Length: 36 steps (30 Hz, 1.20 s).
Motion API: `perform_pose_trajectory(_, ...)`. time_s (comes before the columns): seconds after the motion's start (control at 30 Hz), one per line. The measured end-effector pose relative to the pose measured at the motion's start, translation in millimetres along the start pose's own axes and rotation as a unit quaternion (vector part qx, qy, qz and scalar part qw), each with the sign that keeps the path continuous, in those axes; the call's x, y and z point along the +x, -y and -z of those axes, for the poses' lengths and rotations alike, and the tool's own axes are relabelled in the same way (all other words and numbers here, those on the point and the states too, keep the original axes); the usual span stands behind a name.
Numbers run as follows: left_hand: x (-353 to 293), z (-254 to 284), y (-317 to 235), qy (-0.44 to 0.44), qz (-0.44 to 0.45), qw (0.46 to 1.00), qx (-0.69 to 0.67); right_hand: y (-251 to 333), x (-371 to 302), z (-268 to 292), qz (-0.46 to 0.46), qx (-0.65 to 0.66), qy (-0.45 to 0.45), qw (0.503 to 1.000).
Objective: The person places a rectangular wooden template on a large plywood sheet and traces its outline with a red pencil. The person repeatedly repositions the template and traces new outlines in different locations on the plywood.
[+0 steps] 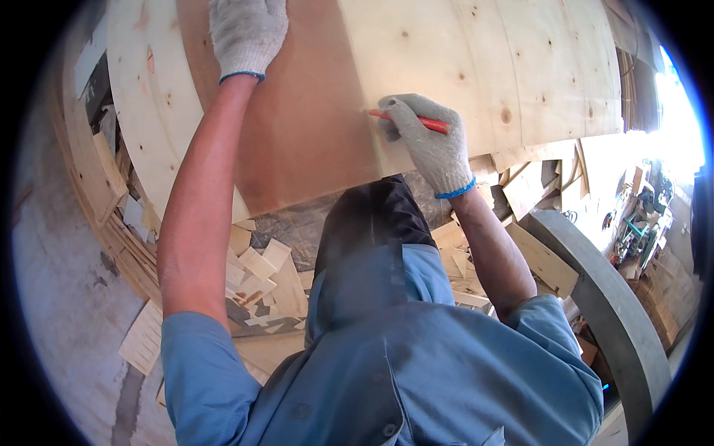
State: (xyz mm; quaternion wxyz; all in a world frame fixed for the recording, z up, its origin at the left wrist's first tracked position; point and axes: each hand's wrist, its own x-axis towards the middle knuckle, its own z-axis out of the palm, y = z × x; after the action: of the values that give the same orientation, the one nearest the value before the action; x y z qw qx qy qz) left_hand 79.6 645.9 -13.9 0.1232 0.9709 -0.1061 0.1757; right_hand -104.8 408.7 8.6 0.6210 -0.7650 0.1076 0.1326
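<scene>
In my right hand, which wears a pale knitted glove with a blue cuff, a red pencil is gripped. Its tip points left, close to the right edge of a reddish-brown sheet. This sheet lies across pale, knotty plywood, which shows on both sides of it. My left hand, gloved the same way, rests over the brown sheet near the top of the picture. The upper edge of the view cuts off its fingers, so their pose is hidden.
Wood offcuts lie heaped on the floor below the plywood. A curved grey beam stands close at my right. Long strips and scraps lie at the left beside the bare concrete floor. More clutter is at the far right.
</scene>
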Motion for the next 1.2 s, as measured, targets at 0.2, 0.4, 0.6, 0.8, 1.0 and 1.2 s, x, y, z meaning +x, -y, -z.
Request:
perform_pose_trajectory(0.2, -0.7, 15.7, -15.6, 0.013, 0.028, 1.0, -0.008, 3.2, 8.7, -6.8, 0.0, -0.033, 0.021, 0.999)
perform_pose_trajectory(0.4, -2.4, 7.8, -9.6, -0.014, 0.012, 1.0, -0.011, -1.0, 7.1, -2.5, 0.034, -0.069, 0.016, 0.997)
perform_pose_trajectory(0.6, 0.5, 17.3, -17.6, 0.002, 0.021, 0.999, -0.029, 4.3, 5.1, -4.8, 0.093, -0.111, 0.046, 0.988)
perform_pose_trajectory(0.8, -3.6, 1.8, -4.1, -0.084, -0.034, 0.996, 0.005, -0.2, 0.5, 2.6, 0.097, -0.09, 0.084, 0.988)
perform_pose_trajectory(1.0, 0.5, 14.0, -14.1, 0.003, 0.021, 1.0, -0.022, 3.3, 1.2, 6.1, 0.137, -0.131, 0.114, 0.975)
perform_pose_trajectory(1.2, -6.0, -4.2, 0.5, -0.064, -0.02, 0.998, 0.001, 5.4, -2.6, 3.2, 0.06, -0.047, 0.083, 0.994)
